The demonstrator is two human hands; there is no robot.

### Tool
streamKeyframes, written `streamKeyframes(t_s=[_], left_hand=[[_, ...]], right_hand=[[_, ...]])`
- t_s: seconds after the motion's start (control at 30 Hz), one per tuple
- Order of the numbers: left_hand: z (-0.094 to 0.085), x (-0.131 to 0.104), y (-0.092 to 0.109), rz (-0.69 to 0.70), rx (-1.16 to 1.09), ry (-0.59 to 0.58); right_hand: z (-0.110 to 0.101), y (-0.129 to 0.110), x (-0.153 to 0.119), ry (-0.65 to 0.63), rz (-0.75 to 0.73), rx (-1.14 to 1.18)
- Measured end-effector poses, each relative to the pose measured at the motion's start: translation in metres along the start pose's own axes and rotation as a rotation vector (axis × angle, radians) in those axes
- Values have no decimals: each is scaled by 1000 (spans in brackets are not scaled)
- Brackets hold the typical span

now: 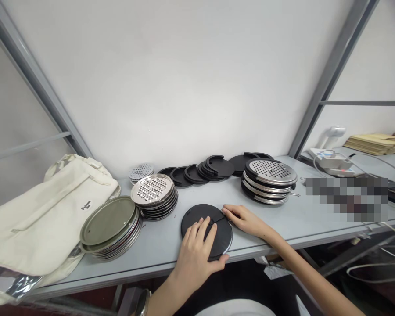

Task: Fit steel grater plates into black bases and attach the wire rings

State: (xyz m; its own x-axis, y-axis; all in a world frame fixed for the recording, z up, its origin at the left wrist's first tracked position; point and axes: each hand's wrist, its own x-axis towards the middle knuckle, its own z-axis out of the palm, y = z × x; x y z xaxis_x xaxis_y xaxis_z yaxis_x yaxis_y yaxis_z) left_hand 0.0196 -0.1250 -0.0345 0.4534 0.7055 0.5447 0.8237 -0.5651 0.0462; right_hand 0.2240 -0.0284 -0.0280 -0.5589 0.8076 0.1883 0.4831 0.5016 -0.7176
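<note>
Sitting on the desk (164, 245) from the left, the olive-topped plate stack (108, 220), grater discs (153, 191) and black holders (221, 166) look unjoined. Near the front edge lies a black disc (197, 215); the left hand (197, 248) rests spread across it, the right hand (245, 220) pinches its rim, perhaps on a wire clip (223, 212), too small to tell. Rightmost, graters in holders (272, 170) seem done.

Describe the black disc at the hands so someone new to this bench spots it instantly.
On the grey table against the white wall, come toward the near edge. The round black disc lies there under the left hand, with the right hand at its rim. Unlike the overlapping black discs along the wall, it sits apart, near the front edge.
</note>
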Motion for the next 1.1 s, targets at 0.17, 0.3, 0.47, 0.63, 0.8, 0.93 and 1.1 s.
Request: streamKeyframes(t_s=[0.17, 0.3, 0.47, 0.63, 0.8, 0.93, 1.1], left_hand=[[0, -1, 0, -8, 1, -15], [0, -1, 0, -13, 2, -21], [1, -1, 0, 2, 19, -22], [3, -1, 0, -12, 5, -20], [2, -1, 0, -20, -2, -19], [2, -1, -1, -13, -1, -13], [3, -1, -1, 0, 5, -4]], right_hand=[[0, 1, 0, -15, 8, 5], [-1, 1, 0, -18, 14, 4], [-1, 4, -1, -23, 9, 12], [-2, 6, -1, -24, 6, 34], [0, 4, -1, -4, 9, 5], [2, 2, 0, 16, -5, -30], [4, 2, 2, 37, -24, -51]])
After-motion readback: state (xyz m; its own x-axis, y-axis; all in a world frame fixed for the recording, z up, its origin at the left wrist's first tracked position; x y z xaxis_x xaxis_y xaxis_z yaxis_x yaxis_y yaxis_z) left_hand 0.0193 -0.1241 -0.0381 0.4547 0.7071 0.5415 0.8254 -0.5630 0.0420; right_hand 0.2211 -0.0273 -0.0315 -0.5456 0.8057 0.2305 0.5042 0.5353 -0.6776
